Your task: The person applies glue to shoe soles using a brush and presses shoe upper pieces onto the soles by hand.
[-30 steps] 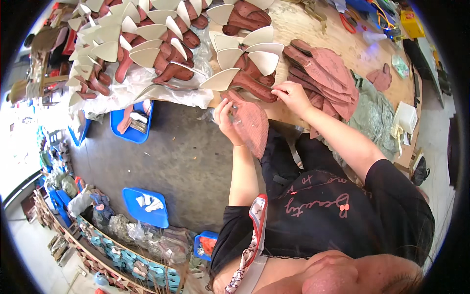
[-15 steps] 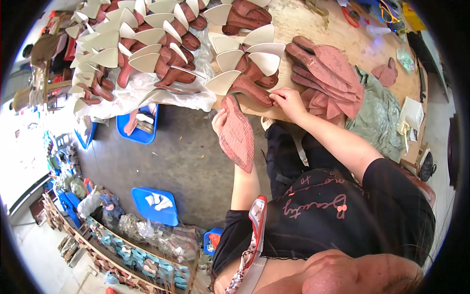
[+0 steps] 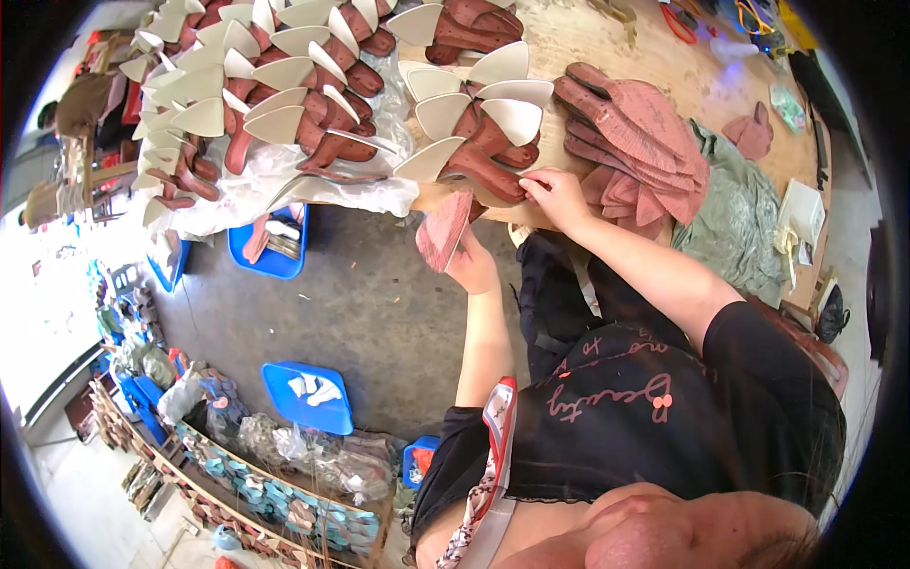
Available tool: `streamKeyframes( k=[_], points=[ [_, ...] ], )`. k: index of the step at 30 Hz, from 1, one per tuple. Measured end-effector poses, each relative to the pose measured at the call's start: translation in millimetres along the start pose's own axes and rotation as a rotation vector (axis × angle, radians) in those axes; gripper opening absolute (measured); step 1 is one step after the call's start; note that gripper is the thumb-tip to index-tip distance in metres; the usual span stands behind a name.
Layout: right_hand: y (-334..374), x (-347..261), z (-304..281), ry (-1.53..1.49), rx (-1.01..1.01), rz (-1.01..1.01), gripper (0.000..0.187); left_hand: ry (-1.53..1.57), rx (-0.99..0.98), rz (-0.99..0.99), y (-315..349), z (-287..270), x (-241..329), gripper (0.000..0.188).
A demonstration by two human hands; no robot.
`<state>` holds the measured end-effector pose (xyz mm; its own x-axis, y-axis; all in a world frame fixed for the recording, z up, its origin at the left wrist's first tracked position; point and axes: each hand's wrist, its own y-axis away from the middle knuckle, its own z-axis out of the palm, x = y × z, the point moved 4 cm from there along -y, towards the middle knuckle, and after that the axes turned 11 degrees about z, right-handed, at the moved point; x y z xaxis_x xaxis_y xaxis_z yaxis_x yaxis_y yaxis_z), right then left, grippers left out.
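My left hand [image 3: 472,263], off the table's front edge, grips a pink scale-textured shoe upper [image 3: 442,233], tilted so that it shows narrower. At the edge, my right hand [image 3: 561,199] pinches the end of a dark red shoe piece [image 3: 485,173] between thumb and fingers. That piece lies on the table with a cream pointed flap [image 3: 428,159] at its other end. Behind it stand more dark red pieces with cream flaps [image 3: 502,63]. Right of them is a thick stack of pink uppers [image 3: 649,123].
Rows of flapped pieces [image 3: 284,71] cover plastic sheeting [image 3: 393,194] at the table's left. Green plastic [image 3: 735,223], a loose pink piece [image 3: 749,133] and red-handled scissors [image 3: 679,27] lie rightward. Blue bins [image 3: 275,261] and a rack [image 3: 284,503] of shoe parts stand on the floor.
My left hand has turned the pink upper from upright and face-on to a tilted, edge-on position, moving slightly right. My right hand stays at the dark red piece's end.
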<state>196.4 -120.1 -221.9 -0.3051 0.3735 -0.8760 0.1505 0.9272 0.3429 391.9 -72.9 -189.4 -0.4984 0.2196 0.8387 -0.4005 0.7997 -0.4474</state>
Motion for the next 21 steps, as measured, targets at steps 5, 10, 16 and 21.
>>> streamKeyframes(
  k=[5,10,16,21],
  points=[
    [0.0,6.8,1.9,-0.085,-0.031,0.061,0.018,-0.143,-0.249,0.223,-18.9,1.9,1.6,0.014],
    [1.5,9.3,-1.9,-0.198,-0.081,0.108,0.02,-0.2,-0.427,0.244,-33.4,23.2,7.5,0.02],
    [14.5,-3.7,-10.8,-0.011,-0.021,0.021,0.025,-0.324,-0.382,0.293,-39.1,24.8,2.7,0.023],
    [24.7,1.4,-13.4,-0.08,-0.041,0.049,0.026,-0.315,-0.474,0.293,-34.1,28.7,2.5,0.023]
  ],
)
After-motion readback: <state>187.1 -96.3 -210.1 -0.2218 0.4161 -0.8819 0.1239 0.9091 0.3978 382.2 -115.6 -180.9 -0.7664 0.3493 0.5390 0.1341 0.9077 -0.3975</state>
